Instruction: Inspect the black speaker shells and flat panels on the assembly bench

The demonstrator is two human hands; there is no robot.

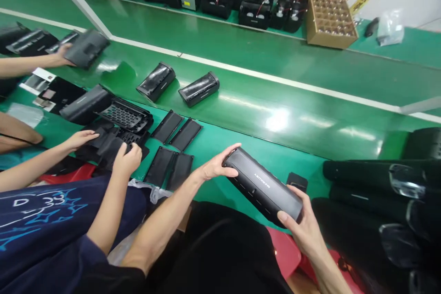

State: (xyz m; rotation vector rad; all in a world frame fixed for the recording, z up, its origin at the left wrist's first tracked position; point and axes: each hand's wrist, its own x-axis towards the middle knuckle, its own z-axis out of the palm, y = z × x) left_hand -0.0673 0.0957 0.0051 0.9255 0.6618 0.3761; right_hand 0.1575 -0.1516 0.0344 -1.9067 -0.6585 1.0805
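Observation:
Between both hands I hold a long black speaker housing (263, 186), tilted above the green bench. Its rounded face carries white lettering that reads MERKURY. My left hand (222, 166) grips its upper left end, thumb on the front and fingers over the back edge. Around the lower right end closes my right hand (303, 220), thumb on the near edge. Just behind that end lies a small dark flat object (296, 181) on the bench. Black rectangular panels (168, 167) lie to the left of my left hand.
Two black housings (199, 88) rest on the shiny green line. At left, a co-worker's hands (127, 158) handle black parts beside perforated grilles (122, 114); another person's hand (64, 55) holds a housing. More black housings (365, 174) crowd the right. A divided cardboard box (330, 23) stands at the back.

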